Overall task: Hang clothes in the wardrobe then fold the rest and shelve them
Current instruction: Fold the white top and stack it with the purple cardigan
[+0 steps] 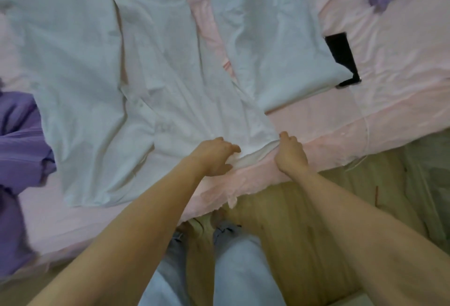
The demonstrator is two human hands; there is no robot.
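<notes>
On bed (pixel 365 116), hands (pixel 216 157) gripping shirt (pixel 185 101)

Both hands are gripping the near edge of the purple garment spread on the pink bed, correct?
Not quite. The head view shows the left hand and right hand gripping the near edge of the white shirt. The purple garment lies untouched at the left.

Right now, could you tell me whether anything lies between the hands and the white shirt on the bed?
Nothing visible does: the left hand and right hand both already grip the near hem of the white shirt.
</notes>
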